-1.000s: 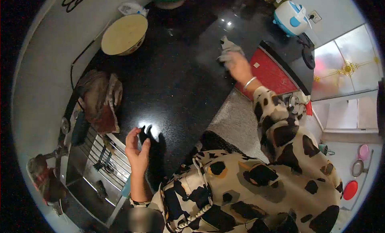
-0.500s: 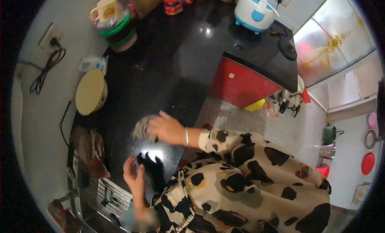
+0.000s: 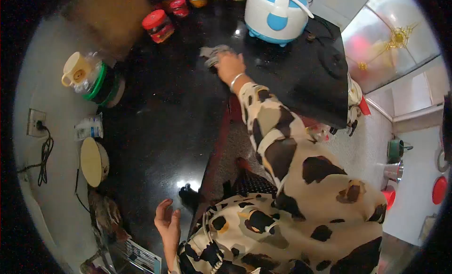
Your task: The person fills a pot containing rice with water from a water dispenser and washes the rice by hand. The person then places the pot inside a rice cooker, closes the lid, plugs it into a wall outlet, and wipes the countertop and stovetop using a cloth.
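Note:
On the black countertop [image 3: 155, 132], at the far corner, my right hand [image 3: 230, 65] presses a crumpled grey cloth [image 3: 212, 55] against the surface. The fingers lie over the cloth, and the arm is stretched well out. My left hand [image 3: 168, 224] hovers near the counter's front edge, close to my body, with its fingers loosely bent and apart. Nothing shows in it. Beyond the cloth stand a red-lidded jar [image 3: 158, 26] and a white and blue rice cooker [image 3: 275, 17].
Along the wall are a cream bowl [image 3: 94, 162], a white packet [image 3: 89, 128] and a stacked green-rimmed container [image 3: 101, 83] with a mug [image 3: 76, 69] on top. Brown cloths [image 3: 106, 212] and a metal rack [image 3: 141, 255] sit at the near left. Smaller jars [image 3: 179, 8] line the back.
My right hand has carried the grey cloth forward across the counter, from near my body to the far corner by the rice cooker. The view has shifted; my left hand stays low and free.

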The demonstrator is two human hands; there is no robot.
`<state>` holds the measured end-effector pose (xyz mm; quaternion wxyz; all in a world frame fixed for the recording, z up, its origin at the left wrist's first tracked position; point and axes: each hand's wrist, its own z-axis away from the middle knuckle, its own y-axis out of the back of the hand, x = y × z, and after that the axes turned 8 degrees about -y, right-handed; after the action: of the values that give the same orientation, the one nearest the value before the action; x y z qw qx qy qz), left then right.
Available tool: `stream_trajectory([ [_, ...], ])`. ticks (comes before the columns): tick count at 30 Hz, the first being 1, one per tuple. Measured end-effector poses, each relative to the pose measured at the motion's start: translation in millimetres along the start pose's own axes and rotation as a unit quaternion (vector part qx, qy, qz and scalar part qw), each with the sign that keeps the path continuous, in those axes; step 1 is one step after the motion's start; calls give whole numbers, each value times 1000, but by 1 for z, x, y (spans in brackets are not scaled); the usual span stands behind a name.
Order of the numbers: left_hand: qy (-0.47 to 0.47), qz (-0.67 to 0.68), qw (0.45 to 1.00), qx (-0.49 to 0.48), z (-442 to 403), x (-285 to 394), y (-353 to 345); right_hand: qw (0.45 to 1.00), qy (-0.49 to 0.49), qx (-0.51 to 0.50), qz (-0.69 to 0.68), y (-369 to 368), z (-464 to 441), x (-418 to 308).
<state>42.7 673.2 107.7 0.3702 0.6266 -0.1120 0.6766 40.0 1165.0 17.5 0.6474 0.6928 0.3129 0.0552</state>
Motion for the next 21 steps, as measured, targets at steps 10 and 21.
stream_trajectory([
  [10, -23, -3, 990, -142, -54, 11, -37, 960, -216, 175, 31, 105, 126, 273],
  [21, 21, 16, 990, -137, -28, -17, -21, 989, -73, 126, -18, 57, 97, 133],
])
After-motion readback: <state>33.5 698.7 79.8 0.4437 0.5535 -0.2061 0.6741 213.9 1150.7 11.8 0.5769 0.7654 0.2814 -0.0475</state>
